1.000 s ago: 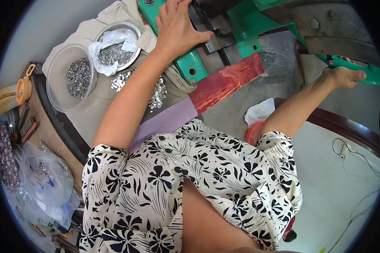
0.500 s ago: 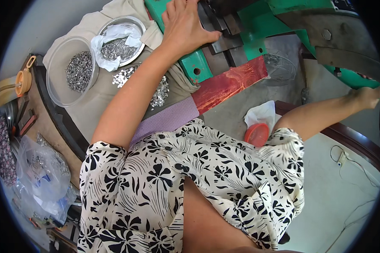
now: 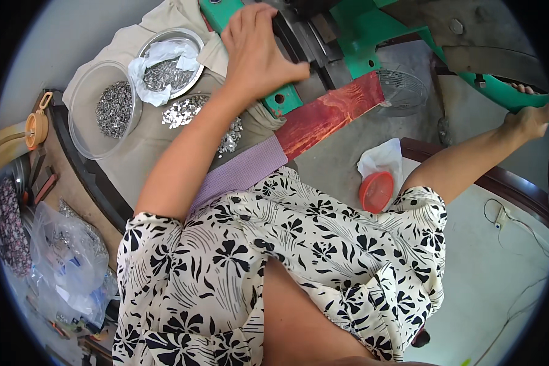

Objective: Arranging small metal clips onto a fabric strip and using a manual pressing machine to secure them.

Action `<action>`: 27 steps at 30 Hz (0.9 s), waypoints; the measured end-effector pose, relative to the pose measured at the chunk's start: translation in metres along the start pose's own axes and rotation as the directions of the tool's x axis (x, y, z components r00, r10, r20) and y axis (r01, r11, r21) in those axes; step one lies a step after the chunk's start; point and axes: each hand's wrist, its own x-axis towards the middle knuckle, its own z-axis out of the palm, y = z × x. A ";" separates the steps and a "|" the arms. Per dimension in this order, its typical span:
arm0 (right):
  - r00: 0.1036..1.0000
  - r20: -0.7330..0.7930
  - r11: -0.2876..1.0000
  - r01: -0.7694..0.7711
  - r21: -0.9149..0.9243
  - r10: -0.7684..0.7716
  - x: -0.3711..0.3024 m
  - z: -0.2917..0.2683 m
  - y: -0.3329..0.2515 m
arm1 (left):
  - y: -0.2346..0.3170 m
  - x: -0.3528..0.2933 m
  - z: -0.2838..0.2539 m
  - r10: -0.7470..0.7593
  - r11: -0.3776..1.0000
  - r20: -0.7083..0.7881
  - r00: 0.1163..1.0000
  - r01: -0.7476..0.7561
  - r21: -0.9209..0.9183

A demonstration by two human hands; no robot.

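Note:
My left hand is over the green machine base, beside its dark metal slide. Its thumb stretches away from the bent fingers, and I see nothing held between them. At the far right, my right hand wraps round the curved green rim of a wheel, with fingertips showing over its inner side. Near my left forearm lies a pile of small shiny metal pieces on a beige cloth. A clear round tub and a paper-lined metal bowl hold more small metal bits.
A red wood-grained strip and a lilac textured mat run along the near edge. A red bowl rests by white paper, near a wire guard. Plastic bags and an orange clamp-like holder are at left.
My left hand has drawn slightly left and down from the machine slide. My right hand has shifted slightly lower on the wheel rim, and more of its fingers show. The view has shifted slightly.

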 end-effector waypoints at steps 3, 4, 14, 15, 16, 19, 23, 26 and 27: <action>0.999 -0.050 1.000 -0.010 -0.017 0.010 0.002 0.002 -0.001 | 0.016 -0.016 -0.004 -0.028 0.999 0.018 0.999 0.028 -0.044; 0.999 -0.044 1.000 -0.011 -0.014 0.011 0.001 0.005 0.000 | 0.019 -0.018 -0.005 -0.035 0.999 0.012 0.999 0.036 -0.038; 0.993 -0.117 0.968 0.044 0.247 -0.015 -0.072 0.030 0.062 | 0.024 -0.023 -0.007 -0.067 0.997 0.032 0.997 0.067 -0.026; 0.977 -0.205 0.974 -0.012 0.225 0.059 -0.096 0.042 0.062 | 0.022 -0.024 -0.007 -0.066 0.997 0.034 0.997 0.067 -0.028; 0.960 -0.281 0.999 0.002 0.043 0.010 -0.128 0.053 0.064 | 0.019 -0.024 -0.007 -0.064 0.995 0.057 0.996 0.068 -0.075; 0.978 -0.177 0.988 0.094 -0.122 -0.115 -0.233 0.094 0.073 | 0.010 -0.022 -0.008 -0.066 0.986 0.094 0.993 0.079 -0.145; 0.604 0.705 0.881 -0.469 -0.062 0.371 -0.271 0.150 0.006 | -0.008 -0.016 -0.020 0.019 0.987 0.167 0.986 0.008 -0.160; 0.352 0.870 0.892 -0.413 -0.187 0.345 -0.253 0.163 0.022 | -0.016 -0.014 -0.015 0.058 0.984 0.098 0.993 -0.040 -0.174; 0.277 0.894 0.901 -0.359 -0.244 0.352 -0.237 0.156 0.020 | -0.014 -0.010 -0.005 0.126 0.979 0.057 0.990 -0.114 -0.172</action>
